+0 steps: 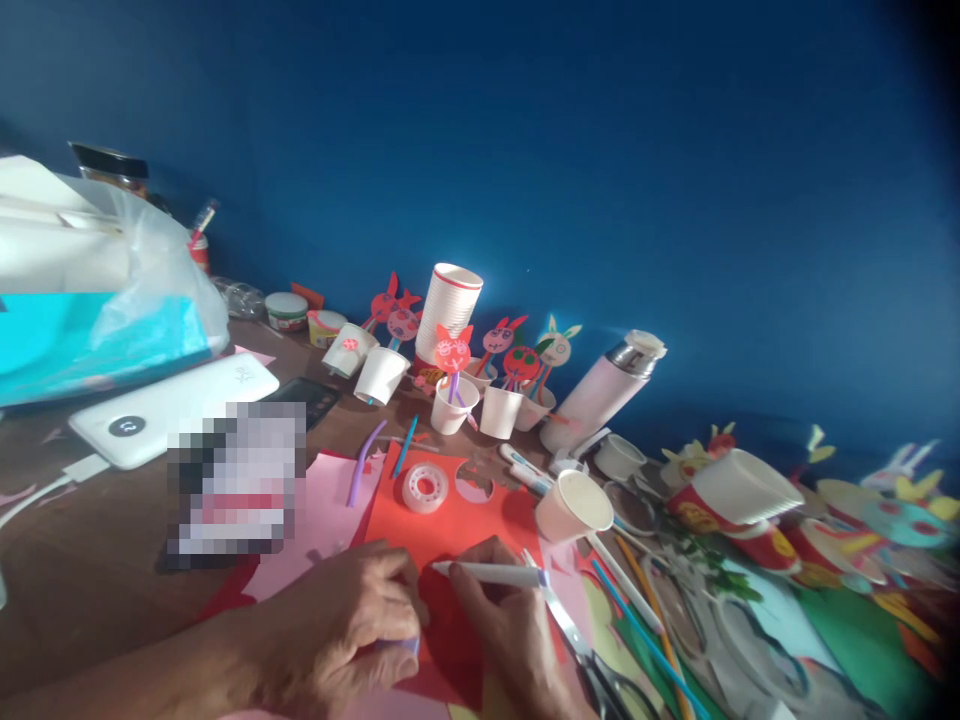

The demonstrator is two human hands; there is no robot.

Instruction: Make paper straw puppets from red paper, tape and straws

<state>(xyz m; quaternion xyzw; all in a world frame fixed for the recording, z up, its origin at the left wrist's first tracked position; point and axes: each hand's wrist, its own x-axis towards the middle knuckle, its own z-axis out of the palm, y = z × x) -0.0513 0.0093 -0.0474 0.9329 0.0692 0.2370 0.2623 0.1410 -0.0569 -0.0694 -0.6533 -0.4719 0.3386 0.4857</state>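
Right now my right hand (510, 620) has its fingers closed on a slim white pen (502, 573), which lies nearly level, its purple end to the right and its narrow tip to the left. My left hand (360, 620) has its fingers curled around a purple piece (396, 646), mostly hidden. The pen is over the near part of the red paper (480, 530), whose far part has a rounded cutout.

Around that, pink paper (315, 530) spreads left, and scissors (574, 635) lie just right of my right hand, black handles nearest me. The tape roll (442, 487) sits flat on the red sheet, with a white cup (574, 510) upright to its right. A pixelated patch (247, 480) hides something on the left, beside the white power bank (180, 410). Farther back on the brown tabletop (90, 560) are small cups with paper faces (453, 352), a tall cup stack (450, 305) and a tilted-looking flask (596, 400); a plastic bag (161, 270) bulges at far left. The dark blue wall (525, 150) closes off the far side.

For moving, I see the widest stretch of bare wood at near left. The right is tight: straws (652, 650), green paper (855, 625) and more cups crowd there, blurring toward the edge of my view.
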